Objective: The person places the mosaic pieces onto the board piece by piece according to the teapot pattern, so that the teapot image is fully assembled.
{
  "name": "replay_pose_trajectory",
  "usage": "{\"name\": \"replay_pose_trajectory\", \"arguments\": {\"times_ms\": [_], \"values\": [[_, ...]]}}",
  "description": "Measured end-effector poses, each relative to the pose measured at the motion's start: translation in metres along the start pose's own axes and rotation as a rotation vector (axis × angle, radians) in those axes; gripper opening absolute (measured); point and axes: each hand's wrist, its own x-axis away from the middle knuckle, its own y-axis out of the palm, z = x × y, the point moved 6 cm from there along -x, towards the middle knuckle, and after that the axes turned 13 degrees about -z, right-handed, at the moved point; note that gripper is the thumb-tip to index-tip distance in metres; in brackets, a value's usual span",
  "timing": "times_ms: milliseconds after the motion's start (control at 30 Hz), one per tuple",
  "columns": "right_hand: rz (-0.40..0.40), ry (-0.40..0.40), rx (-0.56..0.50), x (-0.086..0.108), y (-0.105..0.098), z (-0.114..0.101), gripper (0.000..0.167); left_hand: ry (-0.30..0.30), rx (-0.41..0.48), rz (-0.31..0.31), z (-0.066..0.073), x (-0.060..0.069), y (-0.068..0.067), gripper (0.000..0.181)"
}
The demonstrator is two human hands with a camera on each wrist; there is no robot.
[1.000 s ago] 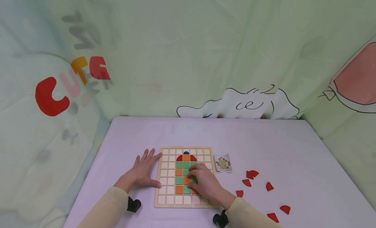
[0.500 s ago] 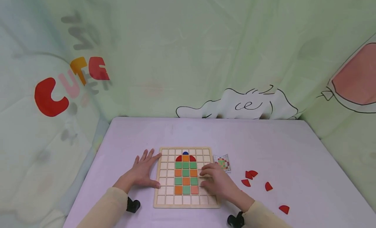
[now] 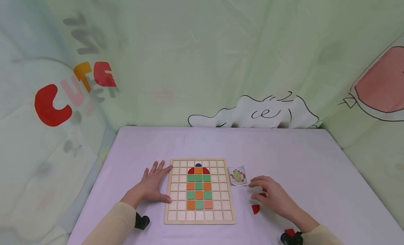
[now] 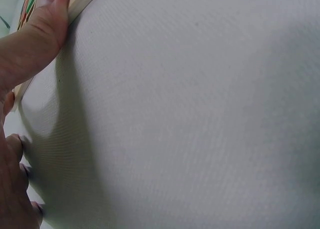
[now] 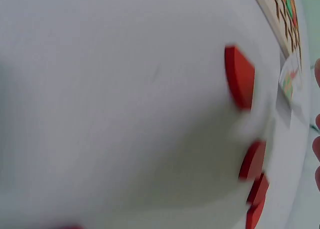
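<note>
A wooden grid board (image 3: 200,222) lies on the table. Green and orange square tiles and one pinkish tile (image 3: 208,204) fill its middle columns, with two red quarter-circle pieces (image 3: 206,171) and a blue half-circle (image 3: 198,165) above. My left hand (image 3: 149,186) is spread beside the board, thumb and index finger touching its left edge. My right hand (image 3: 274,197) hovers right of the board, fingers loosely bent, with nothing visible between them. Just below its thumb lies a loose red quarter-circle piece (image 5: 240,79); other red pieces (image 5: 253,160) are partly hidden under the hand in the head view.
A small printed card (image 3: 237,176) with a coloured pattern lies between the board and my right hand. Another red piece (image 3: 289,232) shows near the right wrist's black camera mount (image 3: 291,238). Patterned cloth (image 3: 176,62) hangs behind the table.
My right hand has left the board's tiles and moved right, over the loose red pieces. An orange tile that the hand covered now shows in the right tile column. The left hand stays put.
</note>
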Motion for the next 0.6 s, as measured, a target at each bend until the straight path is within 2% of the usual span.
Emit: {"name": "replay_pose_trajectory", "arguments": {"times_ms": [133,300,433,600], "values": [[0.011,0.049,0.011,0.008,-0.003,0.019,0.030,0.006,0.004,0.005,-0.001,-0.001,0.001,0.122],[-0.037,0.102,-0.018,0.015,0.006,0.033,0.030,0.002,0.002,0.005,-0.003,-0.002,0.002,0.122],[-0.055,0.147,-0.006,0.021,0.017,0.036,0.035,0.004,-0.001,0.002,-0.003,-0.002,0.002,0.122],[-0.017,0.206,0.083,0.025,0.027,0.033,0.043,0.013,-0.001,0.002,-0.002,0.000,0.001,0.122]]}}
